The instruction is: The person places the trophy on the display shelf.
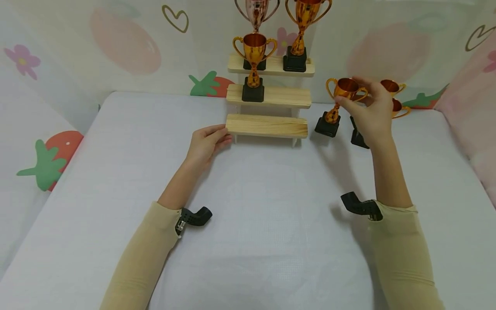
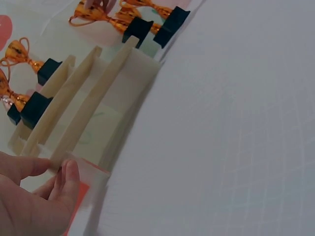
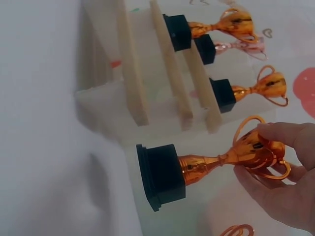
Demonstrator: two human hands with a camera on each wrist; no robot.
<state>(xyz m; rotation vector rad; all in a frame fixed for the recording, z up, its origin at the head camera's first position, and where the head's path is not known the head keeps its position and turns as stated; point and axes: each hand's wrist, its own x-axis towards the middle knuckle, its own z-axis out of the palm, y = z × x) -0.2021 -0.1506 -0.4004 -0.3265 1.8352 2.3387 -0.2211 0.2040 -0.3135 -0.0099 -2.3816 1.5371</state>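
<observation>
My right hand (image 1: 372, 114) grips a gold trophy (image 1: 346, 89) by its cup, and the trophy's black base hangs over the table just right of a wooden three-tier stand (image 1: 267, 125). In the right wrist view, thumb and fingers lie around the cup (image 3: 256, 150) near its handles. My left hand (image 1: 205, 144) pinches the left end of the lowest board (image 2: 93, 110) between thumb and fingers. Another gold trophy (image 1: 253, 82) stands on the middle tier, towards the left. The top tier bears a pinkish trophy (image 1: 257, 10) at left and a gold one (image 1: 298, 45) at right.
Behind my right hand are two more gold trophies, one farther back (image 1: 392, 86) and one nearer (image 1: 399, 107), partly hidden. A white cloth covers the table (image 1: 271, 215). Just behind the stand rises a wall covering (image 1: 201, 51) with strawberries, hearts and flowers.
</observation>
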